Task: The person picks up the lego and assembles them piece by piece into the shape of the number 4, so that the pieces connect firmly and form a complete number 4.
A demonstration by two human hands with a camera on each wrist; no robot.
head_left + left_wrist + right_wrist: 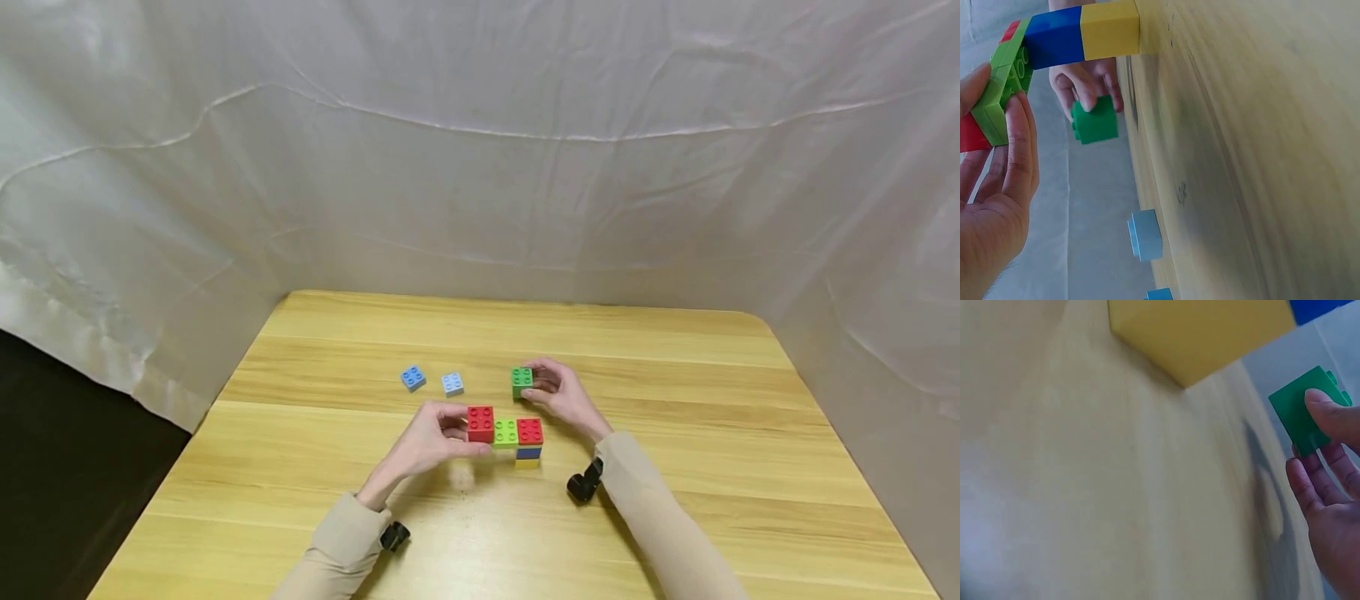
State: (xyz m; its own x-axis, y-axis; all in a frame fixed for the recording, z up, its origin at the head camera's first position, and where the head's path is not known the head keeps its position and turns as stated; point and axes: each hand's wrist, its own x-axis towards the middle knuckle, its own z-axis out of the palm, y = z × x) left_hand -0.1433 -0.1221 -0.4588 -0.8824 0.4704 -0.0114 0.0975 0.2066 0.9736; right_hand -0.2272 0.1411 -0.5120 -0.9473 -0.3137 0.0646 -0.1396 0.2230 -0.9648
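Observation:
A toy-brick build stands at mid-table: a yellow brick at the bottom, a blue brick on it, and a long lime-green brick reaching out leftward on top. One red brick tops the column and another red brick sits on the overhanging end. My left hand grips that end, fingers under the lime-green brick. Beyond the build, my right hand pinches a green brick between thumb and fingers, held above the table.
A blue brick and a light-blue brick lie on the wooden table, beyond my left hand. A pale cloth sheet hangs behind the table and along its sides.

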